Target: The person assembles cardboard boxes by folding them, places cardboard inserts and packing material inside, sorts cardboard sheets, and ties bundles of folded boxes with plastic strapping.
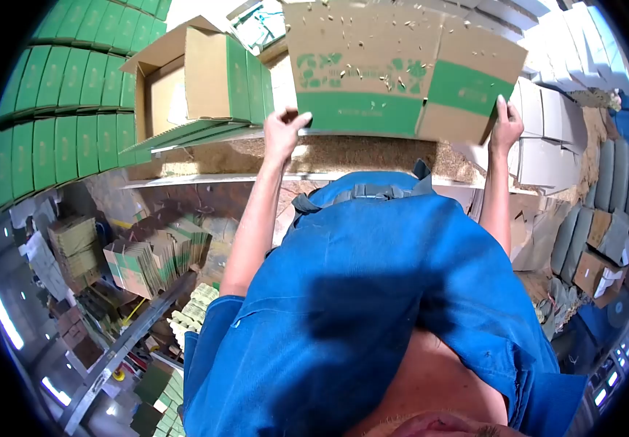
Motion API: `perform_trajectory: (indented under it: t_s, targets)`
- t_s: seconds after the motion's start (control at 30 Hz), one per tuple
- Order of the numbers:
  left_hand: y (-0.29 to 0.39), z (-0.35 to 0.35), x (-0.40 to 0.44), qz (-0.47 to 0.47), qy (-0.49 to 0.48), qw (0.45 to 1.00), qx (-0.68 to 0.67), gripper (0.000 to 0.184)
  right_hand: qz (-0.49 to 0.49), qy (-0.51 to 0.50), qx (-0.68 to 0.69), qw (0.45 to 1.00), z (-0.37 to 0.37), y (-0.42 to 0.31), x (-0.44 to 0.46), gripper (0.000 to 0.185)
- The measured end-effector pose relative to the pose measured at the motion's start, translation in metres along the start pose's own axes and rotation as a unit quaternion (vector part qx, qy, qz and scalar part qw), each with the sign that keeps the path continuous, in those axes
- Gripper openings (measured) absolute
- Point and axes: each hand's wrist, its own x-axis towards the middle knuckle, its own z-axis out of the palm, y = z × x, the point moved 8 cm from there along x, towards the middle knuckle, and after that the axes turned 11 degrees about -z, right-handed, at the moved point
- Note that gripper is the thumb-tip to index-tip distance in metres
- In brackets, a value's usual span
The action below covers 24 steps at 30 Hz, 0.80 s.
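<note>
A flattened cardboard box (362,54), brown with a green band and green print, lies in front of me with small pale flakes scattered on it. My left hand (284,135) is at its near left corner, thumb and fingers closed on the edge. On the right, my right hand (506,125) grips the near right edge, thumb up along the green band. Left of the flat box, an open brown and green carton (209,76) lies with its flaps spread, its opening facing left.
Rows of green cartons (56,149) are stacked at the left. White boxes (547,135) stand at the right beside grey bundles (609,182). Folded cartons (158,255) stand upright at the lower left, near pale egg trays (194,313) and a metal rail (136,342).
</note>
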Motion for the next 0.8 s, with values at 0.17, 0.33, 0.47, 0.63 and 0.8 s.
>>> perform_trajectory:
  t_s: [0.17,0.33,0.47,0.63,0.8]
  targets:
    - [0.051,0.007,0.026,0.104,0.036,0.993,0.050,0.021,0.070,0.016,0.253,0.965,0.017,-0.005,0.017,0.030]
    - [0.061,0.002,0.026,0.100,0.061,0.992,0.053,0.028,0.131,-0.004,0.288,0.949,0.032,-0.011,0.008,0.033]
    - [0.044,-0.010,0.021,0.078,0.027,0.993,-0.082,0.028,0.181,-0.026,0.263,0.948,0.040,-0.001,-0.010,0.037]
    - [0.040,-0.009,0.015,0.022,0.021,0.982,-0.185,0.028,0.186,-0.008,0.060,0.981,0.039,-0.011,-0.018,0.038]
    - [0.051,-0.006,0.011,0.004,-0.023,0.981,-0.192,0.020,0.142,-0.071,0.029,0.987,0.048,-0.023,-0.018,0.049]
